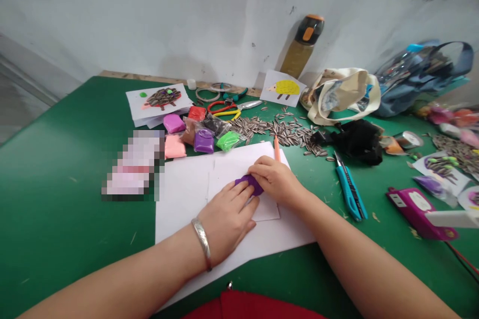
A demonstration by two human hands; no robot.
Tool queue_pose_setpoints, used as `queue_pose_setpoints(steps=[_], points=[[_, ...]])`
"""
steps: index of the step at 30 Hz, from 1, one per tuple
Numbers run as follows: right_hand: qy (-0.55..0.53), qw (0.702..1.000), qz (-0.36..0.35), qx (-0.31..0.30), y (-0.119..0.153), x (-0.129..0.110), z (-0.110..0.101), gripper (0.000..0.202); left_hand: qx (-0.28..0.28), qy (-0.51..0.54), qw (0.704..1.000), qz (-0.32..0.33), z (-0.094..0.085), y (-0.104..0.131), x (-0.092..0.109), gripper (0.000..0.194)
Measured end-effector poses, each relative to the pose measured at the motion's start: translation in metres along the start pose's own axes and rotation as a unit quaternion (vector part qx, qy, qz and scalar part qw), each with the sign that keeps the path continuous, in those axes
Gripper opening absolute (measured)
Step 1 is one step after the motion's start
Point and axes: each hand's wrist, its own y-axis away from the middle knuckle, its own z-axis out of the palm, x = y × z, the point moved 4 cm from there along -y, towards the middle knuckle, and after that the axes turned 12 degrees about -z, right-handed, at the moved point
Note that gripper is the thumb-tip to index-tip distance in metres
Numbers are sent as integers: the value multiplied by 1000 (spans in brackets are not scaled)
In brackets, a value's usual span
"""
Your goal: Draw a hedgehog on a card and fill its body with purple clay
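A flattened piece of purple modelling clay (255, 185) lies on white paper (179, 199) in front of me. My left hand (229, 212), with a silver bangle at the wrist, rests flat with its fingers stretched out and their tips on the clay. From the other side, my right hand (279, 179) has its fingers curled together at the clay's right edge, pinching it. The thumb of that hand is partly hidden. Just beyond the right hand, an orange pen-like stick (277, 148) lies at the paper's edge.
Packets of coloured clay (204, 140), sunflower seeds (288, 132) and scissors (250, 105) lie behind the paper. A blue utility knife (351, 190), its blade out, is to the right, with a magenta glue gun (421, 214) farther over. A bottle (303, 47) stands by the wall.
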Motion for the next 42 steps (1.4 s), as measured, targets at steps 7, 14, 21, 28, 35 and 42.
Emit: queue_pose_setpoints(steps=[7,14,21,28,35,42], points=[[-22,998,1,58,1,9,-1,21,6,0,1000,-1,0,0,0,39],[-21,999,-34,0,-2,3,-2,23,6,0,1000,-1,-1,0,0,40],[-14,998,-12,68,4,11,-7,19,7,1,1000,3,-1,0,0,38],[-19,998,-19,48,5,9,-7,21,8,-4,1000,-1,0,1,-1,38],[-21,998,-18,60,7,10,-7,20,10,-1,1000,1,0,2,-1,38],[-9,999,-13,44,5,7,-4,21,9,-2,1000,-2,1,1,-1,39]])
